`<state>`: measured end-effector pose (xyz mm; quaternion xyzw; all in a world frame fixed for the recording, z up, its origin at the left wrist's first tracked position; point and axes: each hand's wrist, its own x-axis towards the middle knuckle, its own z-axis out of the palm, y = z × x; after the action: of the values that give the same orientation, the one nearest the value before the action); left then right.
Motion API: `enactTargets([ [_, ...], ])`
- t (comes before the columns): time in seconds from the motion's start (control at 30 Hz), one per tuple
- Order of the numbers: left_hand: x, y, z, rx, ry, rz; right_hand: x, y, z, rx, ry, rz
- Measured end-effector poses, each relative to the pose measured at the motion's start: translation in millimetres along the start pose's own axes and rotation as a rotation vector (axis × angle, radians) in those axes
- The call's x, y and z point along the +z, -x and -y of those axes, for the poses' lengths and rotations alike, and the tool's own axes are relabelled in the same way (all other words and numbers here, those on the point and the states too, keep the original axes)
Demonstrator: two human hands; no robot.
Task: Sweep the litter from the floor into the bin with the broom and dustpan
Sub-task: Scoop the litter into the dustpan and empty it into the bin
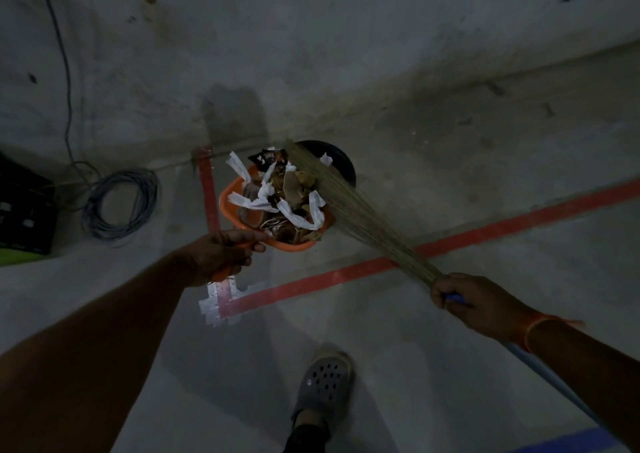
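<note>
An orange dustpan (230,199) is held up off the floor, heaped with litter (284,193): white paper strips, brown scraps and a dark wrapper. My left hand (221,252) grips its orange handle. Behind the pan stands a black bin (341,162), partly hidden by the pan and the broom. My right hand (474,302) grips the broom (349,203) where the straw bristles meet the blue handle. The bristles lie across the pan's right side and over the bin's mouth.
Red tape lines (485,231) cross the grey concrete floor, with a silver tape patch (220,300) at one corner. A coiled grey cable (121,203) and a black crate (26,210) lie at the left by the wall. My foot in a grey clog (323,387) stands at the bottom centre.
</note>
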<state>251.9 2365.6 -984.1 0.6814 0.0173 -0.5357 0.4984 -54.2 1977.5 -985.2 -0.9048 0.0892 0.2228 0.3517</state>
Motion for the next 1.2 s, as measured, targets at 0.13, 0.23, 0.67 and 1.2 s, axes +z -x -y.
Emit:
enactTargets([
  [0.13,-9,-16,-15,-0.017,-0.013,0.018,-3,-25,2,0.012,0.03,-0.011],
  [0.23,-11,-29,-30,-0.022,-0.012,0.033,-6,-38,5,0.029,0.053,-0.039],
  [0.67,-1,-68,-66,-0.225,-0.121,-0.146,-13,-48,14,0.104,0.149,-0.054],
  [1.2,25,-60,-114,-0.372,-0.216,-0.107,-29,-19,20,0.022,0.033,-0.178],
])
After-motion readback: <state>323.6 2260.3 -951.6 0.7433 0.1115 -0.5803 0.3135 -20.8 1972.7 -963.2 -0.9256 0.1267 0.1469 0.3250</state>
